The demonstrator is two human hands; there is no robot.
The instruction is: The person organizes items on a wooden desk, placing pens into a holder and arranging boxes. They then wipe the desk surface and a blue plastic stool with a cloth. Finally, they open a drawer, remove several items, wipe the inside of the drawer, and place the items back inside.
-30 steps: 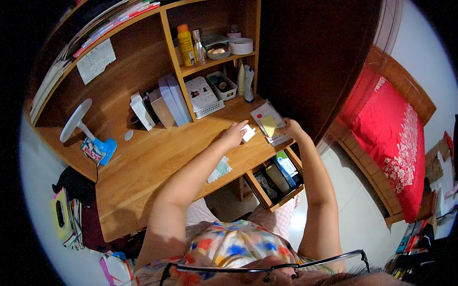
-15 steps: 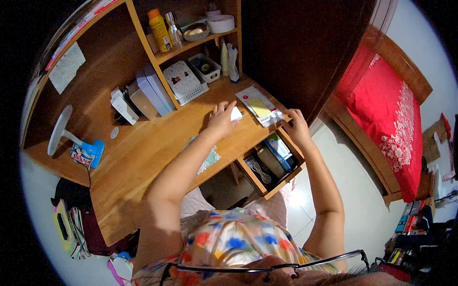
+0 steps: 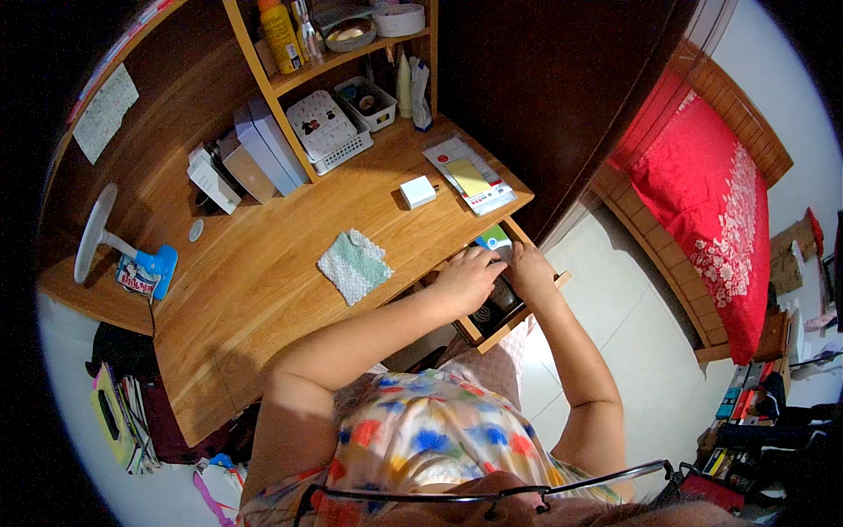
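Note:
Both of my hands reach into the pulled-out wooden drawer [image 3: 507, 337] at the desk's right front. My left hand [image 3: 472, 279] is closed with bent fingers, its tips hidden among the drawer's contents. Close beside it, my right hand [image 3: 529, 269] is also closed, fingers pointing down; what it grips is hidden. A green and white box [image 3: 494, 237] shows just beyond the fingertips. Dark items and a coiled cable lie partly covered in the drawer. On the desktop behind the hands sits a white power adapter [image 3: 418, 191].
A yellow pad [image 3: 468, 177] lies on a flat clear package [image 3: 488, 198] near the desk's right edge. A green and white knitted cloth [image 3: 356, 265] rests mid-desk. A lidded white basket [image 3: 338, 145] and a desk lamp [image 3: 158, 270] stand further off. A bed [image 3: 694, 202] is at right.
My left hand has let go of the white adapter, left on the desk, and moved down into the drawer. My right hand has moved from the desk's corner into the drawer.

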